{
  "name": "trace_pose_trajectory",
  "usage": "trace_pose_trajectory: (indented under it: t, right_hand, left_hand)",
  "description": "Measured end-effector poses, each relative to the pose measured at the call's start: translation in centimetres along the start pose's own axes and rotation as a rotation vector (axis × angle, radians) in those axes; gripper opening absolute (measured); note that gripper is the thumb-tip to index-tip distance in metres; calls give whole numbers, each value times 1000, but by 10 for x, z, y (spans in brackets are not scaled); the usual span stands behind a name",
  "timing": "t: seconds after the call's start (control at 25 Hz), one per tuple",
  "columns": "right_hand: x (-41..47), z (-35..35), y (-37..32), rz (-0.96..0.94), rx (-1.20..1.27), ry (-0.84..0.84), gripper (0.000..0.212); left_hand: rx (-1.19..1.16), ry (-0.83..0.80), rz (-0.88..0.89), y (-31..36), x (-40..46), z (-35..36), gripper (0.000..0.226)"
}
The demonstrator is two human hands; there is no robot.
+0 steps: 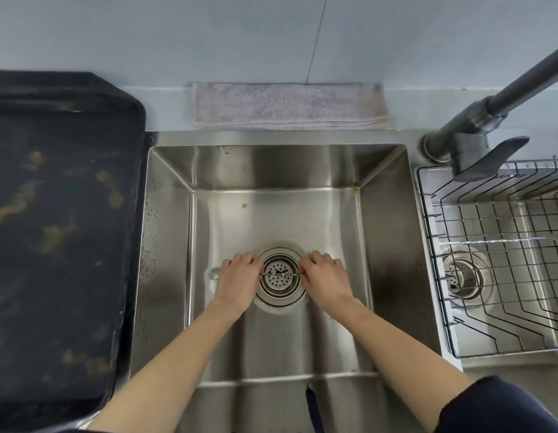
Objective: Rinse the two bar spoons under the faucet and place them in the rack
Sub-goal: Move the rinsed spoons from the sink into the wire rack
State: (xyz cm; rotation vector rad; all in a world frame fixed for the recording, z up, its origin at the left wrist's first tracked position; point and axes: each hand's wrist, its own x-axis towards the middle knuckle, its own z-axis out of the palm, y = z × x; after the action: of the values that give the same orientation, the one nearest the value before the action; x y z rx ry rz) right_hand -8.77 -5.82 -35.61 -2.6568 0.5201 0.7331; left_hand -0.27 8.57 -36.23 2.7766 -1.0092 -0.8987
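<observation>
A thin twisted-stem bar spoon (280, 274) lies level over the drain strainer (279, 278) of the steel sink (271, 170). My left hand (237, 276) grips its left part, and its end (213, 272) sticks out past my fingers. My right hand (326, 276) pinches the stem on the right side. A second bar spoon (502, 241) rests across the wire rack (434, 220) at the right. The dark faucet (477, 126) stands at the back right, its spout running out of view. No water stream is visible.
A dark tray (59, 232) covers the counter to the left. A folded grey cloth (287, 104) lies behind the sink against the wall. The rack sits over a second basin with its own drain (463, 276). The faucet's lever (490, 160) overhangs the rack's back corner.
</observation>
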Motion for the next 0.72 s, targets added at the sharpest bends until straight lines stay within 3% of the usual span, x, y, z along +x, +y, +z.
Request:
trace_pose_trajectory:
  t: [0.72]
  right_hand:
    - [-72, -86, -3, -176, -61, 361, 19]
  left_hand:
    - [110, 254, 49, 38, -73, -86, 24]
